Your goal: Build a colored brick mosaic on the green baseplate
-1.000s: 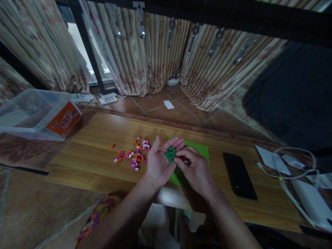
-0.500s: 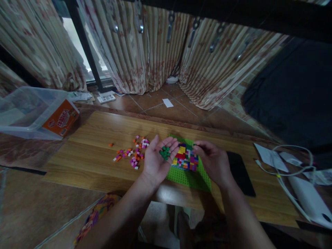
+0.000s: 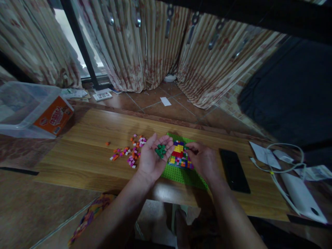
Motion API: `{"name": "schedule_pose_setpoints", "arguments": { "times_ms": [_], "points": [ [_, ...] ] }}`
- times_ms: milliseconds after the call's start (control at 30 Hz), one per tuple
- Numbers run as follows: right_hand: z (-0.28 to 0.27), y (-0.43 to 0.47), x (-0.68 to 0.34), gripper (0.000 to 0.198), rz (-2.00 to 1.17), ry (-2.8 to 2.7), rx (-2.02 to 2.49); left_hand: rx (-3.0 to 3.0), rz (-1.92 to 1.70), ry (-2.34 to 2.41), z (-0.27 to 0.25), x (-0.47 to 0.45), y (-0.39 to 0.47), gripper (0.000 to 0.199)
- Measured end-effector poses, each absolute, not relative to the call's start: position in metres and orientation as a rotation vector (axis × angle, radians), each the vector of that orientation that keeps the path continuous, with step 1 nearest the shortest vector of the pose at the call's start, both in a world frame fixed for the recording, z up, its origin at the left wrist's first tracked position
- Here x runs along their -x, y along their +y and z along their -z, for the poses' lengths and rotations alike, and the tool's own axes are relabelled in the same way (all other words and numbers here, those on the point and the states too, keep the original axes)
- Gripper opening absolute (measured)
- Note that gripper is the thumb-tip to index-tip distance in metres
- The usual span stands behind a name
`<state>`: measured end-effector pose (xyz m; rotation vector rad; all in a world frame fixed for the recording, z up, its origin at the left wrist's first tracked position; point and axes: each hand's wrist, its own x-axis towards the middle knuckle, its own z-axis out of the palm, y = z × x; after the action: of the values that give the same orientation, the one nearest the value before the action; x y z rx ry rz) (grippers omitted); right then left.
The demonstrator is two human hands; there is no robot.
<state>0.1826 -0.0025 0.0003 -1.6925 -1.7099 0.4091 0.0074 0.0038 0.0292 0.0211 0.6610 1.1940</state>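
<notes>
My left hand [image 3: 151, 157] is turned palm up with its fingers slightly cupped, and a small heap of dark green toy bricks [image 3: 160, 150] rests in it. With thumb and forefinger, my right hand [image 3: 203, 159] pinches one green brick [image 3: 186, 147] at the right edge of the brick mosaic [image 3: 178, 154]. Whether that brick touches the mosaic I cannot tell. Yellow, red, purple and other colours make up the mosaic, which sits on a light green studded baseplate [image 3: 178, 174]. My fingers cover part of its right side.
Loose orange, pink and white bricks [image 3: 132, 159] lie left on the wooden table [image 3: 77, 148]. A black phone [image 3: 234, 170] is right of my right hand. Beyond it are a white cable [image 3: 285, 145], papers and a white device [image 3: 303, 199]. A clear plastic bin [image 3: 28, 110] stands far left.
My right hand has brought the green brick down and left to the mosaic's right edge. My left hand still holds the green bricks. The whole view has shifted slightly.
</notes>
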Motion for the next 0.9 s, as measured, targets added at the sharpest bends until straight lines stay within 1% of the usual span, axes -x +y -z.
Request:
{"name": "schedule_pose_setpoints", "arguments": {
  "times_ms": [167, 433, 900],
  "points": [
    [0.0001, -0.0002, -0.1795, 0.016, -0.292, -1.771, 1.753, -0.010, -1.198, 0.670, -0.0316, -0.0054, 0.0037, 0.029],
    [-0.0034, -0.0005, -0.1779, 0.015, -0.343, -1.764, 1.756, -0.001, -1.197, 0.656, -0.0326, -0.0038, 0.0042, 0.030],
    [-0.0092, -0.0049, -0.1821, 0.020, -0.234, -1.718, 1.842, -0.031, -1.206, 0.657, -0.0308, -0.0031, 0.0046, 0.030]
  ]
}}
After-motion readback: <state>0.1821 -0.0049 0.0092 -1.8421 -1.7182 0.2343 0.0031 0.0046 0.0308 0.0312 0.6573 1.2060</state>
